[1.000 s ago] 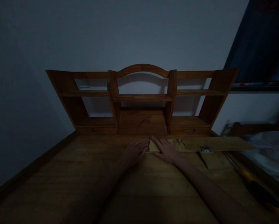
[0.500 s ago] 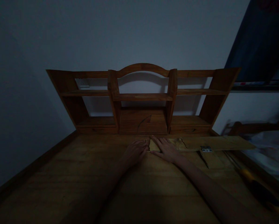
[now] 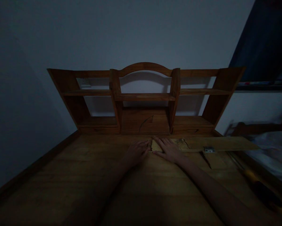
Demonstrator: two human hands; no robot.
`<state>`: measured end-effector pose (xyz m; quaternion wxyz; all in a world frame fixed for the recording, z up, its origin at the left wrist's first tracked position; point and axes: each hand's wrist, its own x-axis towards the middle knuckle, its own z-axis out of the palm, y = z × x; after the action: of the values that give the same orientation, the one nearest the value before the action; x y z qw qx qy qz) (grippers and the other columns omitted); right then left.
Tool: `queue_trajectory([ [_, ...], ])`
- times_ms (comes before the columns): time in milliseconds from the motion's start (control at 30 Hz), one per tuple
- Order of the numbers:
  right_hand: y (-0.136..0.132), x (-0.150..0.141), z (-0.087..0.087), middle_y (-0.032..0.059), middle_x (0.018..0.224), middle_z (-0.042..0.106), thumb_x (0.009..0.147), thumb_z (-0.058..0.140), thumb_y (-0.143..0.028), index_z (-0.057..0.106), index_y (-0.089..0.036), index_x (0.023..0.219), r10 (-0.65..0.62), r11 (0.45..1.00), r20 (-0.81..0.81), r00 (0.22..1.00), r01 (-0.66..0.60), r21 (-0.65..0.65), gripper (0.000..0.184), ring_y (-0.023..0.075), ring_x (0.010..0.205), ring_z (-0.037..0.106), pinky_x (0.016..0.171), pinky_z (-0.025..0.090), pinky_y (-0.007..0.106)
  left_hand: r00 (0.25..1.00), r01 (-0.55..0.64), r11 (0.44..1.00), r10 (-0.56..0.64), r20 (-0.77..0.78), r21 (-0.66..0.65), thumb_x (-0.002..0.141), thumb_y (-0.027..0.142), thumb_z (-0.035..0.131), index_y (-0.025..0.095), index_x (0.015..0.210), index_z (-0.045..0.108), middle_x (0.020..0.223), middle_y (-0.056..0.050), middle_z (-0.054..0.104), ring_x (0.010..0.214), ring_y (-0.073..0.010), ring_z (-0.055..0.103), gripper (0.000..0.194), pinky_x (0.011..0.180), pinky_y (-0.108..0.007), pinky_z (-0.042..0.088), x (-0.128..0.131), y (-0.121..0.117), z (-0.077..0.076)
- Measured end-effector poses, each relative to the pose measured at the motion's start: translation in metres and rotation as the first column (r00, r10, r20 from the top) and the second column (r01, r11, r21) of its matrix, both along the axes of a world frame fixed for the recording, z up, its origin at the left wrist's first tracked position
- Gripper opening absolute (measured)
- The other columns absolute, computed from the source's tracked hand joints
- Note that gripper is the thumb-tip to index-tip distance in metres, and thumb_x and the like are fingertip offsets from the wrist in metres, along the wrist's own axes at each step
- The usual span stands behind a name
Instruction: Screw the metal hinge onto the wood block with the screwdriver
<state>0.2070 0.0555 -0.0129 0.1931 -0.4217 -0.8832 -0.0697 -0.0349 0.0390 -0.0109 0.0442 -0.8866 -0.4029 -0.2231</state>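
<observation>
A long wooden board (image 3: 221,144) lies across the back of the wooden desk top (image 3: 84,169), its pale left end near the middle and a small metal hinge (image 3: 208,149) on its front edge. My right hand (image 3: 168,150) lies flat on the board's left end with the fingers stretched out. My left hand (image 3: 136,151) rests flat on the desk, its fingertips touching the board's end. Neither hand grips anything. The room is very dark.
A wooden shelf unit (image 3: 144,97) with an arched top stands against the wall at the back of the desk. A tool with a yellow and black handle (image 3: 261,188) lies along the desk's right edge. Pale bedding (image 3: 273,153) shows at the far right.
Both hands and the board have stayed where they were. Only the camera has shifted a little, so everything sits slightly higher in the picture.
</observation>
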Motion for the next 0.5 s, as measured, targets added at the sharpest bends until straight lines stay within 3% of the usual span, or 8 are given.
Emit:
queue_trajectory([
  [500,-0.001,-0.0004,0.0013,0.0137,0.121,0.056,0.091,0.034,-0.067,0.02,-0.022,0.153,-0.005,1.0,0.006,1.0,0.005,0.002,0.078,0.0279,0.113,0.049,0.099,0.036,0.044,0.997,0.041,0.999,-0.04,-0.059,0.011,0.099,0.03,0.035,0.022,0.13,0.056,0.142,-0.005,0.051,0.127,-0.0196,0.049,0.038,0.108,-0.038,0.038,0.0023,-0.003,0.0012],
])
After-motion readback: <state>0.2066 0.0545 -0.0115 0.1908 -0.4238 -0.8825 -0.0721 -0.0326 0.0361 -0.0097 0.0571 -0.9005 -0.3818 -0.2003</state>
